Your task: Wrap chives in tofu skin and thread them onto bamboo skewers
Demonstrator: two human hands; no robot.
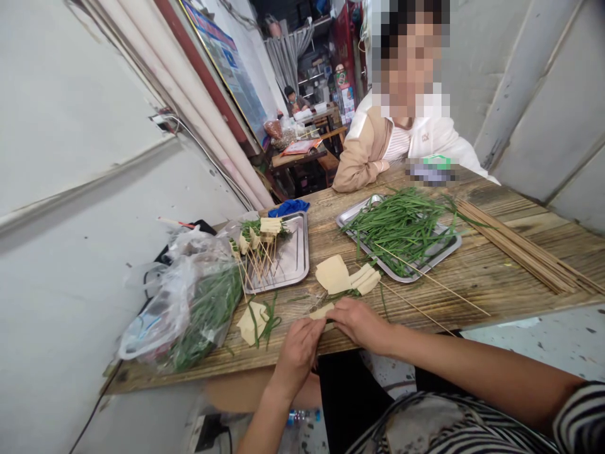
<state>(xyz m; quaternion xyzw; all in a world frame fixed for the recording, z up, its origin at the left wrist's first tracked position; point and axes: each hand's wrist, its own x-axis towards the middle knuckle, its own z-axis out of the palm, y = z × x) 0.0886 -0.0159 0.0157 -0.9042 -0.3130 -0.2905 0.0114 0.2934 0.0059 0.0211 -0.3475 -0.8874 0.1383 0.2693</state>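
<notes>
At the near edge of the wooden table, my left hand (pixel 299 347) and my right hand (pixel 360 323) meet over a pale yellow tofu sheet (pixel 322 311). The fingers of both are closed on it, and part of the sheet is hidden beneath them. Just beyond lie a flat stack of tofu sheets (pixel 332 274) and several tofu rolls (pixel 365 279), with some chives under them. Left of my hands, a loose tofu sheet (pixel 253 323) rests with a few chives (pixel 271 325). Two bamboo skewers (pixel 435 280) slant across the table by my right forearm.
A metal tray (pixel 299 265) holds skewered tofu-and-chive rolls (pixel 258 239). Another tray (pixel 452 242) is heaped with chives (pixel 401 221). A bundle of skewers (pixel 524 252) lies at right, a plastic bag of greens (pixel 203 309) at left. Across the table sits a person (pixel 373 139).
</notes>
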